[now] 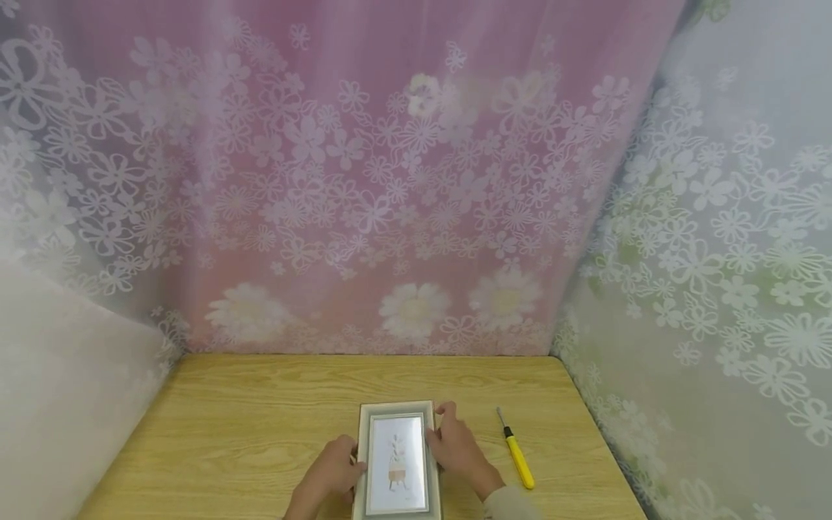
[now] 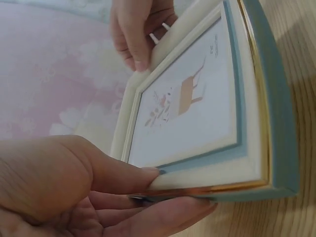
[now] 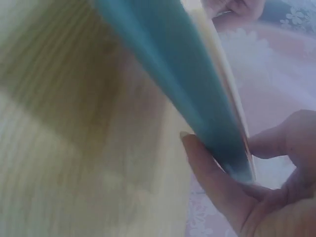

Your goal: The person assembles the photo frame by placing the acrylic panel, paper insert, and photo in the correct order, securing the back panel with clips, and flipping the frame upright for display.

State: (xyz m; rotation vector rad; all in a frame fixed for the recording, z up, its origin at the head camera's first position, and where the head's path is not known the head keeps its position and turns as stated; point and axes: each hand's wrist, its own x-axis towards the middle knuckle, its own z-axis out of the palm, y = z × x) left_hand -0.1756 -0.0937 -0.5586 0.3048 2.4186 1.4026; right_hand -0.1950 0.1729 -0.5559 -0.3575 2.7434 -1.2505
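Note:
A picture frame with a cream and blue-grey border stands over the wooden table, its front facing the head camera. Behind its glass is a print of a plant in an orange pot on legs. My left hand grips the frame's left edge; in the left wrist view the thumb lies on the front border and the fingers are underneath. On the opposite edge, my right hand holds the frame. The right wrist view shows the blue side between its thumb and fingers.
A screwdriver with a yellow handle lies on the wooden table, right of the right hand. Flower-patterned curtains hang behind the table's far edge and along both sides.

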